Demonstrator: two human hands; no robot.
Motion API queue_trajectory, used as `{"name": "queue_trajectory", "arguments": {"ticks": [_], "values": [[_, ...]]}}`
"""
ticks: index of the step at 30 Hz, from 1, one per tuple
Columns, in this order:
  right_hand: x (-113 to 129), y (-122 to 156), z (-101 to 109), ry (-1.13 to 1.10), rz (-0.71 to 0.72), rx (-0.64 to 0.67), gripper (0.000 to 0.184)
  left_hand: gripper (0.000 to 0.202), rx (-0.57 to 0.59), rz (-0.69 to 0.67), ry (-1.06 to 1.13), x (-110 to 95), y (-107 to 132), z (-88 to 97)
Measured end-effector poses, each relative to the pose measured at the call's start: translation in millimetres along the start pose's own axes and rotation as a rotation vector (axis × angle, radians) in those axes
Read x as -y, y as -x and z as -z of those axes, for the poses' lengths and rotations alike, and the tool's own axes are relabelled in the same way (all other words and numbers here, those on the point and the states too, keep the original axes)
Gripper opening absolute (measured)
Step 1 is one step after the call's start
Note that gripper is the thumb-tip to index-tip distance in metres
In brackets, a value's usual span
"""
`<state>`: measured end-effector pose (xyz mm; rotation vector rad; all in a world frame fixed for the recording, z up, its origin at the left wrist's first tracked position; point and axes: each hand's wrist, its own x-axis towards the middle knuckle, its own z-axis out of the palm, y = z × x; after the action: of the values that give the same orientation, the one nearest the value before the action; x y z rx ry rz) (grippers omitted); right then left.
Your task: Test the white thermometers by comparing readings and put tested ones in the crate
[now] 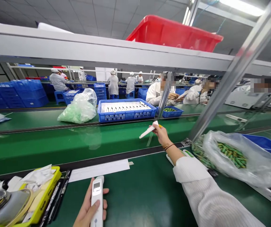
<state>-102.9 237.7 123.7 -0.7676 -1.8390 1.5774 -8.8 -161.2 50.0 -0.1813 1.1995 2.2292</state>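
Two hands' fingers pinch white devices [97, 201]; blue crate [126, 110] holds more; bag [239, 157] holds green parts.

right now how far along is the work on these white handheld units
Done: a blue tray across the belt is filled with white units. In hand: the left hand holds a white device; the right hand holds another out over the belt. What is left cannot be told.

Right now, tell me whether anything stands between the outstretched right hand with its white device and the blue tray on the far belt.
Nothing visible does. The right hand holds the white device over bare green belt; the blue tray lies beyond, with open belt between.
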Motion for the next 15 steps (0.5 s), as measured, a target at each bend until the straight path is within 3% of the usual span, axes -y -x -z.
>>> {"name": "queue_trajectory", "arguments": {"ticks": [4, 8, 11, 15], "values": [[-2.7, 74.3, 14.8, -0.329, -0.163, 0.142, 0.028, 0.088, 0.007, -0.048, -0.093, -1.7, 15.0, -7.1], [-16.7, 143.8, 30.5, -0.528, -0.344, 0.322, 0.017, 0.086, 0.08, -0.148, -0.093, 7.8, 21.7, -21.2], [-23.9, 184.3, 33.6, -0.667, -0.378, 0.368, 0.018, 0.085, 0.149, -0.153, -0.053, 19.8, 22.4, -39.1], [-29.7, 228.3, 27.1, -0.771, -0.392, 0.486, 0.033, 0.084, 0.202, -0.156, -0.059, 33.6, 23.7, -52.9]]}}
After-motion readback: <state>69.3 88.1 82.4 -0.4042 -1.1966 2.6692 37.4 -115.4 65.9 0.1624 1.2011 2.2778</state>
